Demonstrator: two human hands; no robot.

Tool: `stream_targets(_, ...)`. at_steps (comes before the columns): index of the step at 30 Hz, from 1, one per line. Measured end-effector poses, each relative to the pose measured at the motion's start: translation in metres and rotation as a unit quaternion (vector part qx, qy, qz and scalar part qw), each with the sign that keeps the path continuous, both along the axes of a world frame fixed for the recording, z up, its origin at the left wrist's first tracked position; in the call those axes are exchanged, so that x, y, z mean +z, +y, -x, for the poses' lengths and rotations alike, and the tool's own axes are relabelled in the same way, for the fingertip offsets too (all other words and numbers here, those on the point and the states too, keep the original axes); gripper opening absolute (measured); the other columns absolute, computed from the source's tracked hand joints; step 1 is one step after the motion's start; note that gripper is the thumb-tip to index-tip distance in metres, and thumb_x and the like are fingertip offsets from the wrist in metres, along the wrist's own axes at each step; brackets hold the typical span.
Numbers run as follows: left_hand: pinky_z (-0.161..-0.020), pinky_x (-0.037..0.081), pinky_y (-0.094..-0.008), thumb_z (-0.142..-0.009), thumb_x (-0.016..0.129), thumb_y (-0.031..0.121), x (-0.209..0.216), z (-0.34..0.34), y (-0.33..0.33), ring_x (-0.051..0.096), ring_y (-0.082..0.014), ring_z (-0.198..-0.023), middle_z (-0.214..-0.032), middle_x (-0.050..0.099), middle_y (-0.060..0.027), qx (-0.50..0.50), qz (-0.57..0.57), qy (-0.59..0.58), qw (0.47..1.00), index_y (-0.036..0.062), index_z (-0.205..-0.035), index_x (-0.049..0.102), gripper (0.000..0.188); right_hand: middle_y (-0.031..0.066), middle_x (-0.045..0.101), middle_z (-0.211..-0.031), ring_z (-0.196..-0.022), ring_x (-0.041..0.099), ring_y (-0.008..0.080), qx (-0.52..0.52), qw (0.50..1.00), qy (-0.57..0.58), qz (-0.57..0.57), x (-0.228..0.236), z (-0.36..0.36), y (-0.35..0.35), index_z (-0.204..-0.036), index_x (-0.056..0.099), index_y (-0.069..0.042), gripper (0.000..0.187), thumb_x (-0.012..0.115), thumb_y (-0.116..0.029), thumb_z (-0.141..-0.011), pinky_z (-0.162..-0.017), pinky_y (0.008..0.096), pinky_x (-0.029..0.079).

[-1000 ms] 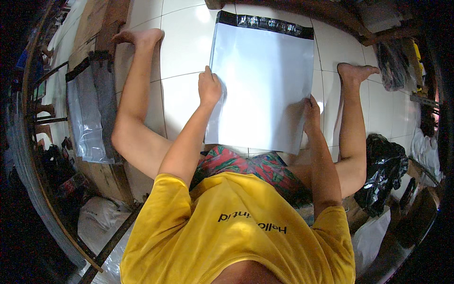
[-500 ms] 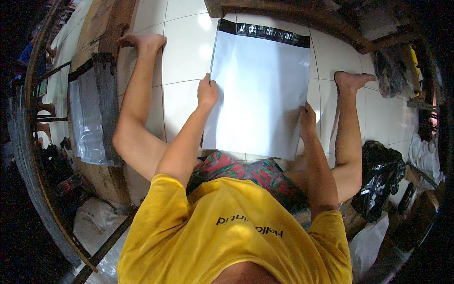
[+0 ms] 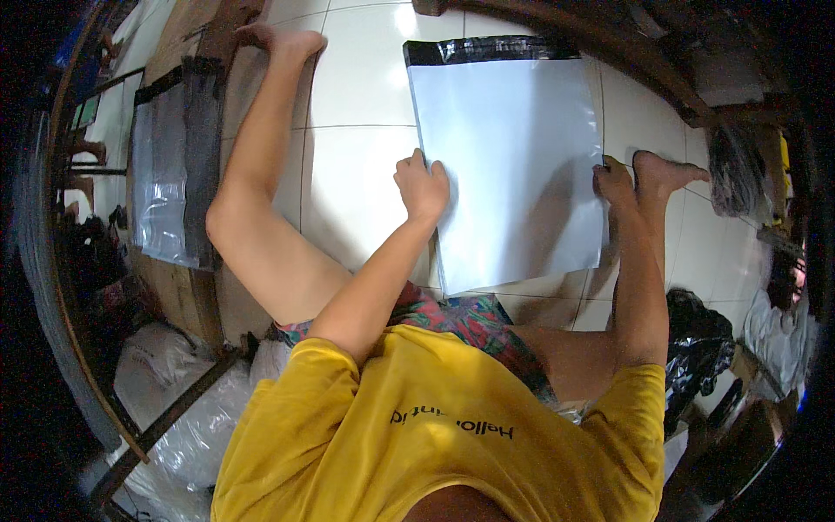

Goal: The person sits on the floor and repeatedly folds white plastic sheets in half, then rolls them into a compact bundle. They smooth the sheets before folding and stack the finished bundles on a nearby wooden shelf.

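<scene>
A large white mailer bag (image 3: pixel 513 165) with a black strip along its far end lies flat on the white tiled floor (image 3: pixel 357 96) between my spread legs. My left hand (image 3: pixel 424 184) sits on the bag's left edge, fingers curled over it. My right hand (image 3: pixel 614 183) grips the bag's right edge, close beside my right foot (image 3: pixel 665 172). My left foot (image 3: pixel 280 39) lies far to the upper left.
A pile of clear and grey plastic bags (image 3: pixel 165 174) lies on brown cardboard at the left. A wooden furniture edge (image 3: pixel 609 43) runs behind the mailer bag. A crumpled black plastic bag (image 3: pixel 696 339) sits at the right, and white sacks (image 3: pixel 174 418) lie lower left.
The mailer bag has turned slightly on the floor. Both hands have stayed on its side edges, and my right hand now sits nearer my right foot.
</scene>
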State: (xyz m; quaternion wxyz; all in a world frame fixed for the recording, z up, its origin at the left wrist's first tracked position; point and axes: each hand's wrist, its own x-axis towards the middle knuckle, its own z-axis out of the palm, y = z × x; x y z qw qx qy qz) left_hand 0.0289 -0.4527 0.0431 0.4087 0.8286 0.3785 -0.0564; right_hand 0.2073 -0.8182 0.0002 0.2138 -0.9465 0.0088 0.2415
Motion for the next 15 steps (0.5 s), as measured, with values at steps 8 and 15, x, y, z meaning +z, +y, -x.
stream_targets(8, -0.087, 0.053, -0.0503, -0.086, 0.054, 0.017, -0.003, -0.017, 0.022, 0.062, -0.0466, -0.102, -0.117, 0.058, -0.0346, 0.023, 0.123, 0.027, 0.992, -0.0121, -0.113, 0.062, 0.04, 0.0222, 0.065, -0.124, -0.114, 0.063, 0.0385, 0.079, 0.993, -0.038, 0.078, -0.001, -0.007, -0.006, -0.135, 0.058, -0.004, 0.05, 0.056, -0.026, -0.089, -0.1, 0.0468, 0.049)
stream_targets(15, -0.081, 0.054, -0.0443, -0.084, 0.057, 0.016, 0.019, 0.001, 0.014, 0.068, -0.0384, -0.095, -0.106, 0.066, -0.0318, 0.085, 0.166, 0.021, 0.982, -0.0146, -0.111, 0.063, 0.041, 0.0206, 0.07, -0.106, -0.103, 0.066, 0.0293, 0.072, 0.994, 0.065, 0.044, 0.062, 0.016, 0.008, -0.125, 0.065, 0.001, 0.045, 0.058, -0.031, -0.094, -0.094, 0.0374, 0.049)
